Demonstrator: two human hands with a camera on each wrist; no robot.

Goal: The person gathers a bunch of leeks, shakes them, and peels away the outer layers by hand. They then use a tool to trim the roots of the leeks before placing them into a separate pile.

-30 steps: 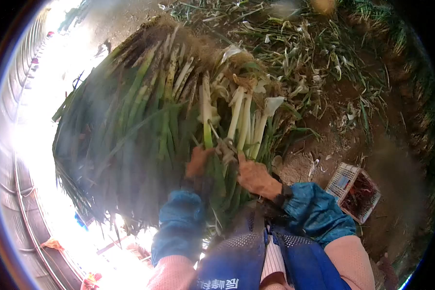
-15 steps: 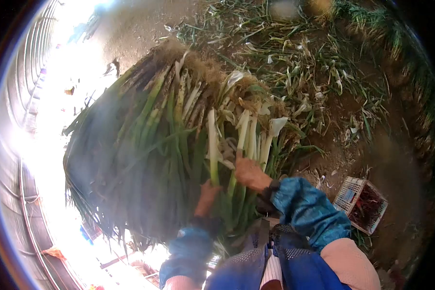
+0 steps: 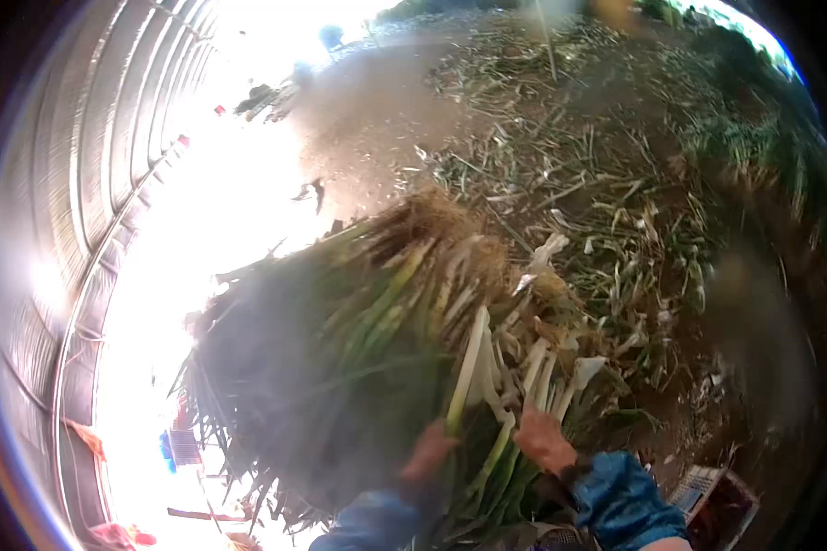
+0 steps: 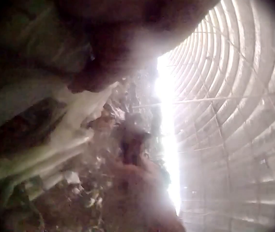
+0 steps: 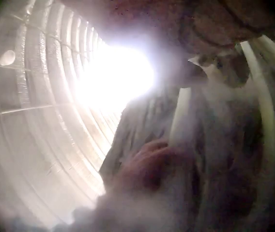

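My left hand [image 3: 429, 452] grips a leek [image 3: 470, 363] round its green part, its white stem pointing up and away. The right wrist view shows the same left hand [image 5: 149, 166] curled at the lower end of the white stem [image 5: 180, 113]. Just to the right, my right hand [image 3: 544, 441] has its fingers bent at a pale strip of leek skin [image 3: 498, 386], close beside the held leek. Its fingertips are partly hidden. More white leek stems [image 3: 540, 378] lie right beyond the right hand.
A big heap of leeks [image 3: 340, 349] spreads to the left, roots [image 3: 450, 220] on the far side. Trimmed leaves [image 3: 606, 230] litter the soil ahead and right. A white crate [image 3: 698, 491] stands at lower right. The ribbed tunnel wall [image 3: 92, 184] curves up on the left.
The head view has tilted up, so heap and hands sit lower in it. The left hand has come to the leek's green part, and the grey, twisted peelings between the hands no longer show.
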